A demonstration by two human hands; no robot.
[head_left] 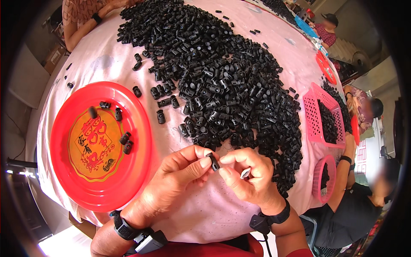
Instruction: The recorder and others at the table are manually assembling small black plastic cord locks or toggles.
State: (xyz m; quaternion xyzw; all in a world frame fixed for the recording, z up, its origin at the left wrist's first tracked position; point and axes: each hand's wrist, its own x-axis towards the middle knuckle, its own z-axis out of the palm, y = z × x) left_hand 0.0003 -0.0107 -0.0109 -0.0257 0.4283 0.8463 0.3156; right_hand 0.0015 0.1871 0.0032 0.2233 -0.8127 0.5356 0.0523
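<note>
My left hand (177, 173) pinches a small black plastic cord lock (213, 162) between thumb and forefinger, just above the near part of the table. At its right side, the thumb and forefinger of my right hand (250, 173) come up close to the cord lock; whether they touch it I cannot tell. A thin silver-coloured piece (245, 173) with a pointed end pokes out between the curled fingers of that hand. Its kind is not clear. Beyond both hands spreads a large heap of similar black cord locks (222, 81).
A round red tray (60, 145) with several cord locks lies at the left. On the right stand a pink perforated basket (314, 124) and a round pink basket (318, 184), both with black pieces. Other people sit around the cloth-covered table (205, 218).
</note>
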